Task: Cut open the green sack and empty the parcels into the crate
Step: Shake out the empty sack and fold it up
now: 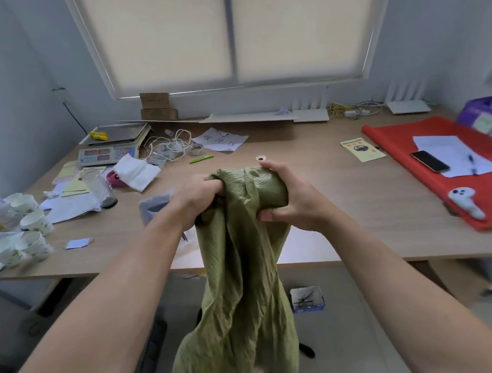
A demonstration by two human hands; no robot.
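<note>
The green woven sack (237, 284) hangs limp and crumpled from both my hands, in front of the table edge, its lower end spreading wide near the floor. My left hand (200, 196) grips a bunched fold at the sack's top left. My right hand (292, 201) is wrapped around the rolled top end on the right. No crate and no cutting tool show in view. Whether parcels are inside the sack cannot be told.
A wooden table (337, 200) carries a scale (109, 146), paper cups (31, 221), a glass (98, 188), papers, a green pen (201, 159), and a red cloth (444, 162) with a phone (430, 161). A small blue box (307, 299) lies on the floor.
</note>
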